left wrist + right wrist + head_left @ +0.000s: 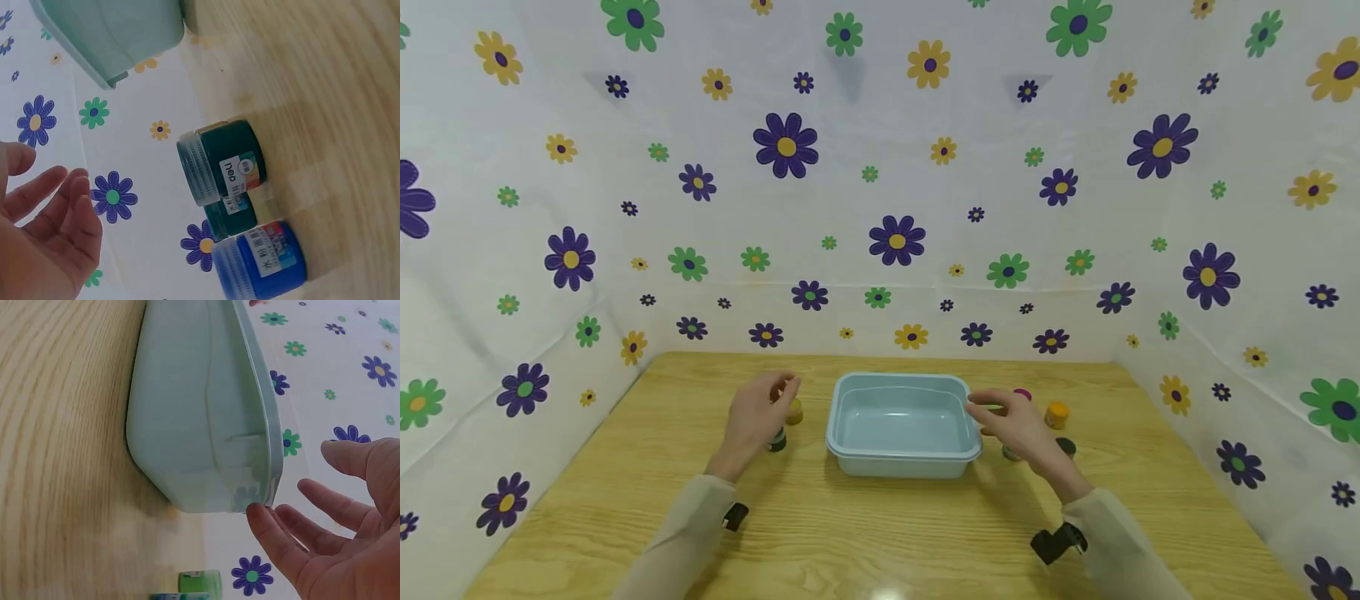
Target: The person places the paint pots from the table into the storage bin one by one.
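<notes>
A pale blue-green plastic basin (898,467) stands on the wooden table between the two hands. My right hand (1018,425) hovers at its right side, fingers loosely bent and fingertips right at the rim (274,444). To the left of the basin my left hand (756,421) hangs over some small paint jars, relaxed and holding nothing. The left wrist view shows a dark green jar (240,159), a second green jar (232,215) and a blue jar (272,259) beside that hand. A yellow-lidded jar (794,412) sits just past its fingertips.
Right of the basin, partly behind the right hand, are more jars: an orange one (1057,415), a dark-lidded one (1065,447) and one with a magenta lid (1022,392). A flower-print sheet (895,183) walls the table (880,533) at the back and sides.
</notes>
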Tool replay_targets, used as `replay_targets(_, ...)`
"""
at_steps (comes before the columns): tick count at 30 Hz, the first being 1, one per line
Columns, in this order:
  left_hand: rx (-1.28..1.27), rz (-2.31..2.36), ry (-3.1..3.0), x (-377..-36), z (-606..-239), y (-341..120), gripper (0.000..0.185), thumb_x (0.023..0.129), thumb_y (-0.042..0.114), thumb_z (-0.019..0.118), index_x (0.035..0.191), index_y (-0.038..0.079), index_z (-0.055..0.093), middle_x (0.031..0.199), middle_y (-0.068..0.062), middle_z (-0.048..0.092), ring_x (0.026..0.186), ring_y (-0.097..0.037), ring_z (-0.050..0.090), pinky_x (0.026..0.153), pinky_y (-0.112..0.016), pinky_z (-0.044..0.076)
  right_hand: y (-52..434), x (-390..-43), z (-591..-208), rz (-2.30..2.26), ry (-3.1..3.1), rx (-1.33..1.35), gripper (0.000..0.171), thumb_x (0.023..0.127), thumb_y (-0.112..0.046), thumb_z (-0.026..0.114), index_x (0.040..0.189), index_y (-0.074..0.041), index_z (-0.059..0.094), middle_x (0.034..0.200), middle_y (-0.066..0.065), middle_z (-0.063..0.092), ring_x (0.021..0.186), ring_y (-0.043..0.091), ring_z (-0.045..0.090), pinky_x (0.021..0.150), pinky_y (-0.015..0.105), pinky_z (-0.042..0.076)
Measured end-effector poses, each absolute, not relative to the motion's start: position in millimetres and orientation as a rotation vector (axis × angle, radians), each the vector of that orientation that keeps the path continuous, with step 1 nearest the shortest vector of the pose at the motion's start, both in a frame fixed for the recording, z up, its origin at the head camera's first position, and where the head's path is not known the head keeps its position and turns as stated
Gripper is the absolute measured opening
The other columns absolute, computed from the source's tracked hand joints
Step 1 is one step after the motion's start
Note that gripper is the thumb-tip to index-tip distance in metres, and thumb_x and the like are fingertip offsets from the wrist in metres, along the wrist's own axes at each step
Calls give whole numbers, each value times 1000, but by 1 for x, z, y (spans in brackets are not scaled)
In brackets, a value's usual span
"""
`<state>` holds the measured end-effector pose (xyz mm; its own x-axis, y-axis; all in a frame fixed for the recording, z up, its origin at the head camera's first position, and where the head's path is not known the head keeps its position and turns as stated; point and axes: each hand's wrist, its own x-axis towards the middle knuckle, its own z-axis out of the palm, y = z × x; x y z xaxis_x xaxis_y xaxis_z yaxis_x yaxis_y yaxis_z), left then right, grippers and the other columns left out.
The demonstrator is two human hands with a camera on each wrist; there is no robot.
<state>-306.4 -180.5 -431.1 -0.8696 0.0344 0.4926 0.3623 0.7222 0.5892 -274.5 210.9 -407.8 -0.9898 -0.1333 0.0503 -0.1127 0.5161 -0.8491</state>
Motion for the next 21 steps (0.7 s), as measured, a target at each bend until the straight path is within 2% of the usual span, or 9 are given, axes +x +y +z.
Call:
replay_targets(4, -264, -1249, -2471, -310, -435, -193, 28, 99, 31, 59, 110, 9, 71, 96, -8, 72, 82, -20, 63, 68, -24, 53, 215, -274, -411, -1691, 2533, -176, 47, 98, -28, 62, 133, 2, 56, 136, 22, 55, 116, 33, 61, 93, 44, 57)
replay_targets(8, -303, -1440, -2576, -314, -435, -211, 25, 98, 28, 61, 113, 9, 69, 103, -13, 70, 84, -23, 61, 69, -27, 54, 221, -274, -417, -1791, 2364, -135, 51, 98, -28, 62, 137, 2, 52, 141, 22, 50, 119, 30, 59, 100, 42, 54)
replay_targets(13, -380, -1570, -2715, -319, -438, -230, 28, 95, 21, 66, 115, 2, 67, 104, -15, 69, 79, -21, 57, 63, -32, 53, 227, -272, -426, -1817, 2229, -108, 54, 95, -24, 66, 140, 0, 50, 145, 22, 45, 117, 24, 59, 101, 38, 53)
replay_targets(16, -419, -1577, -2769, -319, -438, -235, 31, 92, 19, 70, 117, 0, 67, 107, -13, 70, 86, -21, 62, 70, -34, 56, 227, -269, -428, -1804, 2193, -114, 59, 92, -23, 70, 141, 0, 49, 147, 24, 40, 112, 21, 58, 100, 38, 54)
replay_targets(21, -551, -1483, -2847, -321, -441, -242, 36, 89, 19, 73, 119, 0, 67, 116, -16, 67, 99, -20, 62, 83, -32, 55, 224, -264, -426, -1798, 2162, -153, 65, 89, -20, 74, 143, 0, 45, 148, 28, 34, 107, 24, 57, 96, 38, 55)
